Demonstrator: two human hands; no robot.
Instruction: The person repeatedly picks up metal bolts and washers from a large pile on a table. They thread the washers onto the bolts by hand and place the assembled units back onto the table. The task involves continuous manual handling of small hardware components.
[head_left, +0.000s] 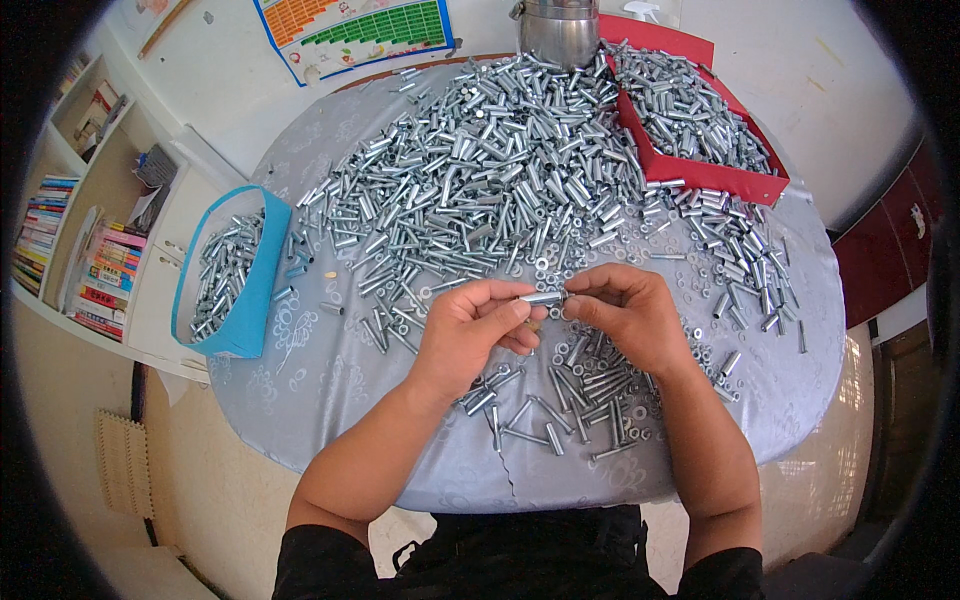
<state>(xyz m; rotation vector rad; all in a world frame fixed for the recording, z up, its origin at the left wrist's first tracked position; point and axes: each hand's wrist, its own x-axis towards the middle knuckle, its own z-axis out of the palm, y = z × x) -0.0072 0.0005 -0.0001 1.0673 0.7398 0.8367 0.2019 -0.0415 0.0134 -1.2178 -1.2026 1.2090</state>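
Observation:
In front of me, above the near middle of the table, I hold a silver sleeve anchor bolt (541, 298) level. My left hand (465, 335) pinches its left end between thumb and fingers. The fingers of my right hand (635, 315) are closed at its right end; whether they also hold a small washer or nut there is hidden. Beneath and beside my hands lie loose bolts (540, 412), metal sleeves (554, 438), nuts (640, 411) and washers (700, 290). Just beyond them spreads a large heap of metal sleeves and bolts (490, 170).
A blue box (245, 325) of metal parts stands at the table's left. The red box (700, 172) at the back right is full of anchors. Behind the heap is a steel pot (558, 38). A silvery cloth (330, 400) covers the round table; shelves with books (105, 270) stand left.

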